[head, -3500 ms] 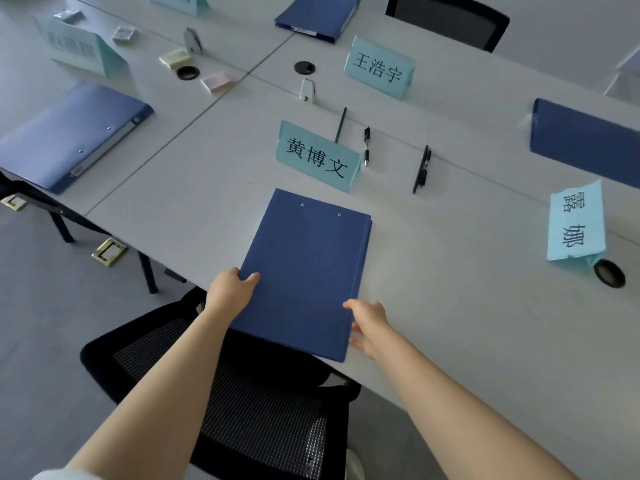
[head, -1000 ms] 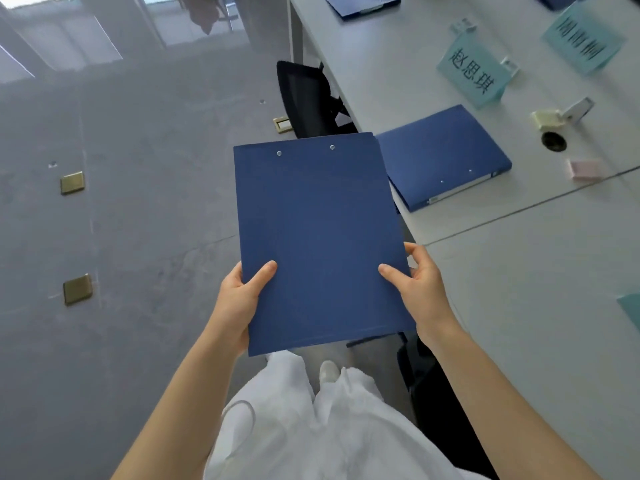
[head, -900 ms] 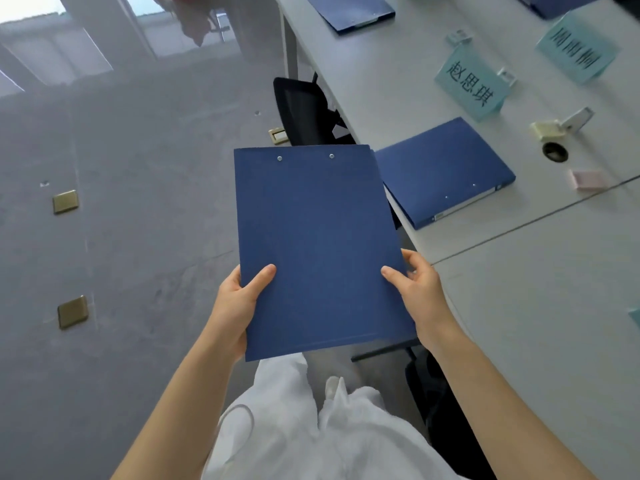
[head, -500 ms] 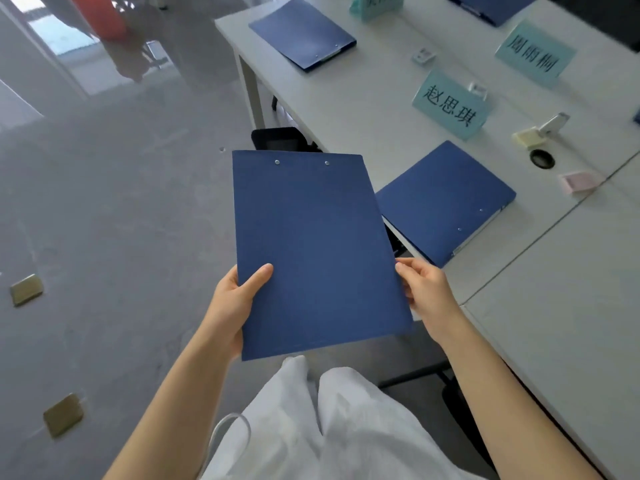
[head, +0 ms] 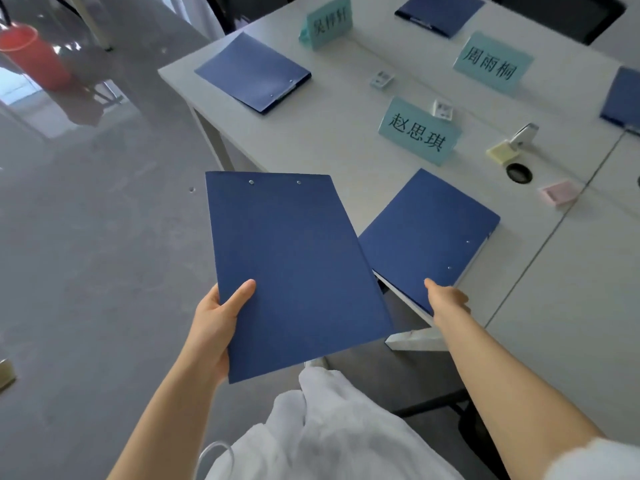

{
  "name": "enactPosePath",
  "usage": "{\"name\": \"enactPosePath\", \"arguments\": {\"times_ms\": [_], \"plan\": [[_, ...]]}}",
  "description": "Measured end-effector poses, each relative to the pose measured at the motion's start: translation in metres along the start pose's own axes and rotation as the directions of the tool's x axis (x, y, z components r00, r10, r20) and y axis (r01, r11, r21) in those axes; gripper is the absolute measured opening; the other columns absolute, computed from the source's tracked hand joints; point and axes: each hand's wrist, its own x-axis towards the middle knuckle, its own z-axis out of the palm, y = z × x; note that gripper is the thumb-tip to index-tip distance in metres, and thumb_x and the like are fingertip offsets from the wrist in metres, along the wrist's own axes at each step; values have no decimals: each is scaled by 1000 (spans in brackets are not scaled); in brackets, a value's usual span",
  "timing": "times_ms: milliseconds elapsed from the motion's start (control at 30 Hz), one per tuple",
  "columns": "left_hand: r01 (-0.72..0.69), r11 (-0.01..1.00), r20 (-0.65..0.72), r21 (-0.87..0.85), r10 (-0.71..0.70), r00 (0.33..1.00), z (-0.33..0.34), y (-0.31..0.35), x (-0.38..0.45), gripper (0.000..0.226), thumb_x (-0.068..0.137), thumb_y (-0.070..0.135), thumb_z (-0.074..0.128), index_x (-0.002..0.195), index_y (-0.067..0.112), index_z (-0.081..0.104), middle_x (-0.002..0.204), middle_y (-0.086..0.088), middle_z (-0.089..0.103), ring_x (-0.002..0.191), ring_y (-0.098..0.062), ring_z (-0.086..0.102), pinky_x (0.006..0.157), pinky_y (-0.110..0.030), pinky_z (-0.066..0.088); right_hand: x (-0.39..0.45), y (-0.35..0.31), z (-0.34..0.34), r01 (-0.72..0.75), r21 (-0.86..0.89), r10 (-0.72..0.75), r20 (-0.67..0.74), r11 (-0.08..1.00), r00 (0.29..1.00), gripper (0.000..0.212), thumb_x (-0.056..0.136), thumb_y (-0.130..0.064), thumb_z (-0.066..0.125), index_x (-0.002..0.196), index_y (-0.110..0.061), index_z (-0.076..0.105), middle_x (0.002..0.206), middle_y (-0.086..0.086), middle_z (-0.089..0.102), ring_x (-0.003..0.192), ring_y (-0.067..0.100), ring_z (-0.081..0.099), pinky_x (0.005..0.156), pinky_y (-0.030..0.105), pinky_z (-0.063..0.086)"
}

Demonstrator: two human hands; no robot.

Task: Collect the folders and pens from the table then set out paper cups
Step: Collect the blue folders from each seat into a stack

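My left hand (head: 216, 320) alone holds a dark blue folder (head: 294, 268) by its lower left corner, in the air beside the table. My right hand (head: 446, 299) is at the near corner of a second blue folder (head: 429, 237) that lies on the grey table (head: 346, 140) close to its edge; its fingers are at that corner, and whether they grip it is unclear. Three more blue folders lie on the table: one at the far left corner (head: 252, 72), one at the far side (head: 440, 10), one at the right edge (head: 621, 98). No pens or cups are in view.
Teal name cards stand on the table: one nearest (head: 417, 131), one behind it (head: 491, 64), one far left (head: 329, 20). Sticky-note pads (head: 502, 154), a pink pad (head: 559, 194), small clips and a cable hole (head: 518, 173) sit nearby. A red bucket (head: 31, 53) stands on the floor.
My right hand has let go of the held folder and reached to the folder on the table. I have moved closer along the table; the left hand keeps the folder.
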Motion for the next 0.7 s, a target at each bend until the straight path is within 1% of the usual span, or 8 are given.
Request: {"name": "enactPosePath", "arguments": {"times_ms": [67, 133, 233, 367, 533, 600, 667, 700], "plan": [[2, 1000, -5, 12, -2, 1000, 4, 7, 6, 20, 92, 27, 65, 111, 21, 66, 100, -3, 77, 84, -27, 74, 67, -40, 59, 3, -3, 9, -36, -32, 35, -47, 999, 998, 87, 86, -50, 61, 145, 3, 26, 154, 22, 23, 141, 40, 24, 115, 49, 21], [11, 1000, -30, 23, -10, 1000, 10, 12, 16, 21, 92, 27, 66, 111, 21, 66, 101, -3, 77, 84, -27, 74, 67, -40, 59, 6, -11, 16, -101, -50, 93, -136, 994, 986, 87, 82, -49, 68, 139, 4, 29, 151, 22, 23, 137, 40, 26, 112, 49, 26], [17, 999, -45, 32, -15, 999, 16, 18, 28, 20, 92, 26, 65, 111, 20, 66, 99, -2, 77, 82, -26, 75, 65, -38, 59, 10, -16, 23, -51, -134, 42, -69, 990, 997, 85, 87, -39, 64, 147, 2, 21, 154, 26, 17, 142, 43, 17, 117, 52, 16], [30, 997, -59, 67, -26, 998, 21, 25, 44, 19, 92, 26, 66, 110, 20, 66, 95, -1, 77, 77, -24, 75, 59, -34, 58, 15, -20, 32, -115, -97, 88, -246, 989, 965, 74, 77, -28, 79, 128, 0, 33, 139, 25, 30, 126, 39, 33, 106, 51, 35], [51, 994, -65, 99, -45, 997, 22, 33, 57, 19, 92, 27, 66, 109, 19, 65, 97, -3, 76, 81, -27, 73, 62, -36, 57, 19, -26, 28, -204, -82, 183, -212, 976, 960, 84, 66, -36, 87, 123, 0, 35, 134, 26, 37, 119, 38, 43, 96, 48, 41], [56, 992, -60, 109, -50, 997, 22, 36, 61, 18, 92, 27, 66, 108, 19, 65, 98, -3, 76, 82, -28, 72, 63, -37, 57, 22, -25, 24, -212, -50, 201, -169, 976, 965, 88, 67, -35, 86, 127, 0, 33, 136, 26, 37, 122, 39, 42, 98, 48, 41], [49, 991, -53, 125, -43, 998, 21, 40, 64, 17, 92, 27, 66, 107, 19, 65, 97, -3, 76, 81, -27, 72, 63, -37, 57, 23, -21, 23, -176, 54, 181, -92, 983, 979, 86, 74, -27, 82, 137, -1, 29, 143, 24, 33, 128, 41, 40, 106, 50, 38], [46, 991, -51, 129, -40, 998, 20, 42, 66, 17, 92, 27, 66, 107, 19, 65, 97, -3, 76, 81, -27, 73, 63, -37, 57, 23, -19, 23, -173, 138, 184, -79, 975, 980, 81, 76, -21, 80, 137, -2, 29, 144, 23, 35, 127, 41, 42, 105, 50, 38]]}}
